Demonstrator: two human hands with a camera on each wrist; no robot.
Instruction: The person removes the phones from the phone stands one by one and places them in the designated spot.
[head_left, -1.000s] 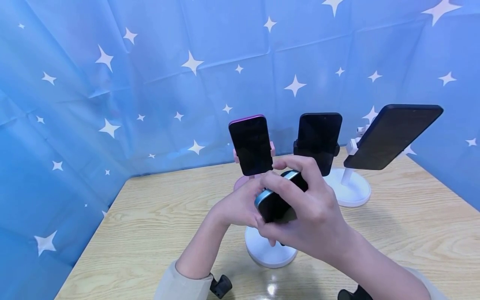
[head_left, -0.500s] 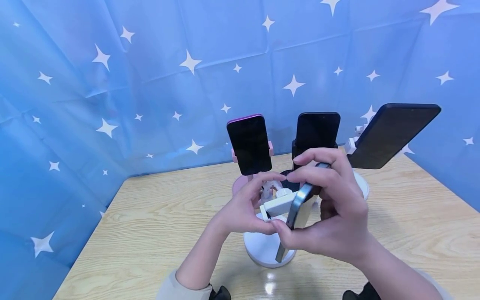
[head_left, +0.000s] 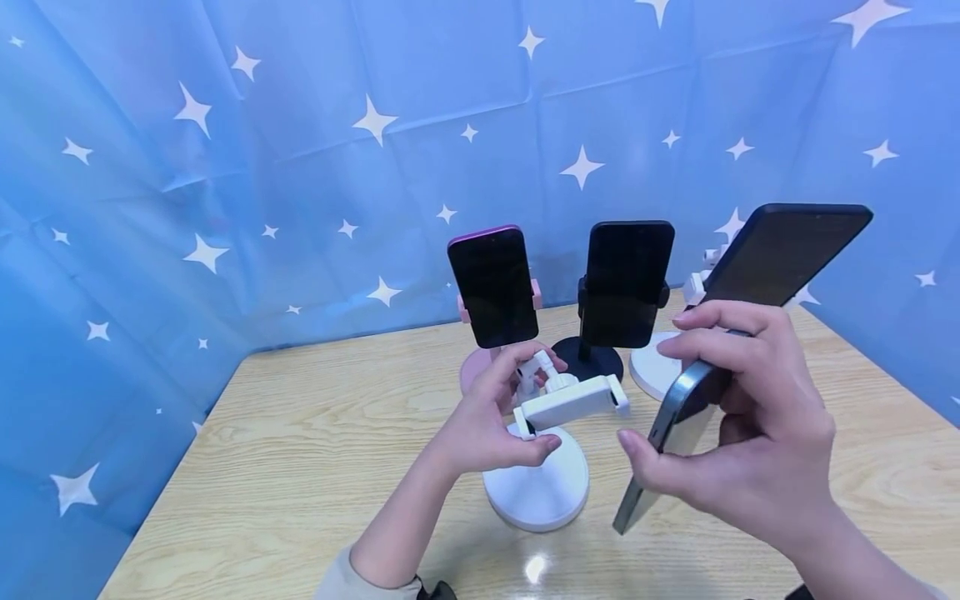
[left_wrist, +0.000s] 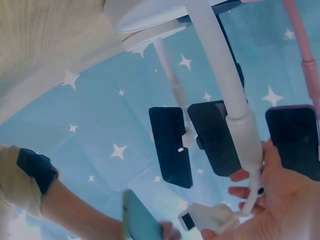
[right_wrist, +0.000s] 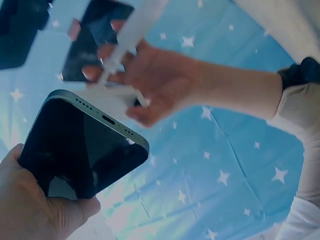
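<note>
In the head view my left hand point(head_left: 480, 433) holds the neck of a white phone stand point(head_left: 536, 500), its thumb below the clamp point(head_left: 573, 403). The clamp has nothing in it, and the stand's round base rests on the table. The left wrist view shows the fingers curled about the thin joint below the thick white post point(left_wrist: 220, 60). To the right, my right hand point(head_left: 780, 442) grips a smartphone point(head_left: 670, 408) with a bluish metal edge, tilted and apart from the clamp. Its dark screen point(right_wrist: 70, 145) and port end show in the right wrist view.
Behind stand a pink stand with a phone point(head_left: 495, 287), a black stand with a phone point(head_left: 628, 283), and a white stand bearing a larger dark-screened device point(head_left: 787, 250), partly behind my right hand. A blue star-patterned curtain point(head_left: 300, 167) backs the wooden table point(head_left: 315, 442).
My right hand has moved right with the smartphone, away from the white clamp, which now shows fully. The phone has turned from lying over the clamp to edge-on. My left hand stays at the stand.
</note>
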